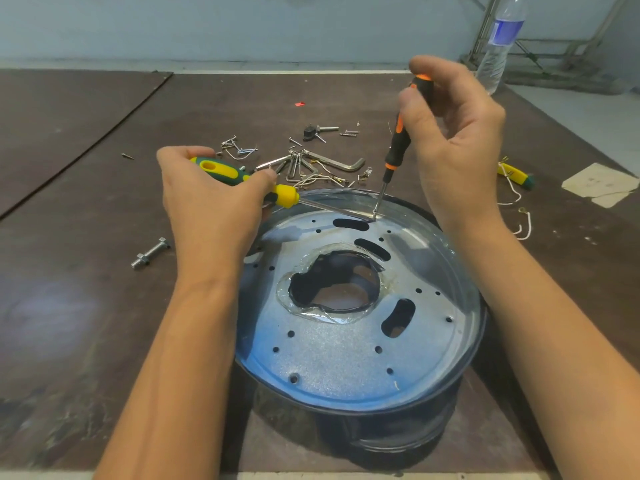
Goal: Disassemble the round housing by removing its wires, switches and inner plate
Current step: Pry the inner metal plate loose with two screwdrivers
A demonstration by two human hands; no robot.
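While the left hand [211, 209] wraps its fingers round the yellow-and-green screwdriver [242, 178] and the right hand [453, 133] pinches the orange-and-black screwdriver [398, 147] upright, both tips meet just below the right fingers, at the far edge of the inner plate [332, 355], which sits in the round housing [464, 327] beneath both wrists; if the levering blade skids off that edge, it may jab toward the right fingers or gouge the plate. Neither hand steadies the housing, so a hard pry could tip it; the thin upright shaft might also bend.
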